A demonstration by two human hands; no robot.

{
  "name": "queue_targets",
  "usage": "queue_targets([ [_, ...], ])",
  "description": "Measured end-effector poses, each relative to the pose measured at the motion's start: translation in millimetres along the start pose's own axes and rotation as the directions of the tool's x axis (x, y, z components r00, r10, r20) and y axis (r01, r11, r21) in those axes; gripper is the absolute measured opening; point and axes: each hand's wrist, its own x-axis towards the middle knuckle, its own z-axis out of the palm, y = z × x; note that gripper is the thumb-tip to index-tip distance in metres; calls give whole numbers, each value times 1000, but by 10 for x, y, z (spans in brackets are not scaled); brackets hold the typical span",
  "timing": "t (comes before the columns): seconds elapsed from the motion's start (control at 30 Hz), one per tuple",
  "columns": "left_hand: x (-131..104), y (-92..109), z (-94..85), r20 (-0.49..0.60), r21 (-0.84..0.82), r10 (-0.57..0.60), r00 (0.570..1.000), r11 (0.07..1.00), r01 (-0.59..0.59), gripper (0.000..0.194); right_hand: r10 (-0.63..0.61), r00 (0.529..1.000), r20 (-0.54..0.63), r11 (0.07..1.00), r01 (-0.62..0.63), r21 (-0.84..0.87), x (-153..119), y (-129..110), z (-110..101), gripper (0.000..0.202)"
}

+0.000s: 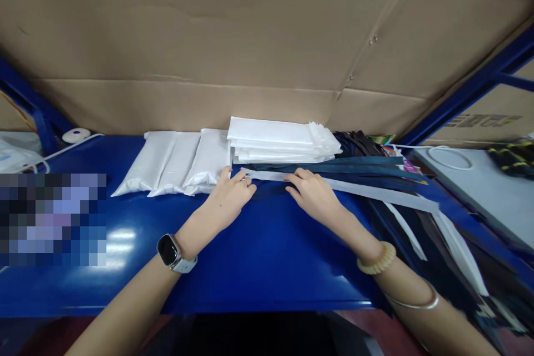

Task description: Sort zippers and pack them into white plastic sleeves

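Note:
A long, flat, light grey strip (pixel 371 191) of what looks like fabric stretches across the table from my left hand out to the right. At its left end the fingers of my left hand (pixel 231 197) pinch it. Further along, my right hand (pixel 315 193) has its curled fingers and thumb on the same strip. Dark navy strips (pixel 359 166) lie just behind and beneath it. Beyond my hands is a stack of flat white packets (pixel 275 136). Left of that stack, plump white packages (pixel 211 156) lie side by side.
Many dark and white strips (pixel 434 250) hang over the blue table's (pixel 258 267) right edge. Cardboard (pixel 208 28) walls the back, between blue metal posts (pixel 471 89). A white round device (pixel 76 134) with a cable sits at the back left. A blurred patch covers the left side.

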Motion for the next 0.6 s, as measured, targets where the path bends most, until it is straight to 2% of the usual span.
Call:
queue_targets([
  [0.1,10,55,-62,13,-33,-11,1000,999,12,28,-91,996,1,979,89,184,5,-62,-23,21],
  [0.2,47,93,-100,4,-273,-148,989,951,143,23,-224,974,-14,890,210,404,9,-178,-40,18],
  [0.27,73,107,-108,5,-527,-237,972,825,204,16,-237,971,-31,842,221,491,10,-239,-38,15],
  [0.33,94,121,-107,26,-740,-306,952,634,225,9,-184,982,-38,820,175,545,10,-273,-28,11],
  [0.4,107,145,-99,73,-868,-357,931,438,236,3,-122,992,-43,802,123,585,9,-293,-17,8],
  [0.47,115,173,-83,127,-927,-399,908,277,252,11,-91,994,-64,780,111,616,6,-317,-12,8],
  [0.53,121,197,-60,158,-947,-419,894,193,257,14,-124,990,-73,751,142,645,1,-344,-19,8],
  [0.6,128,206,-42,167,-949,-426,889,175,262,12,-186,981,-45,738,170,653,-6,-355,-38,7],
])
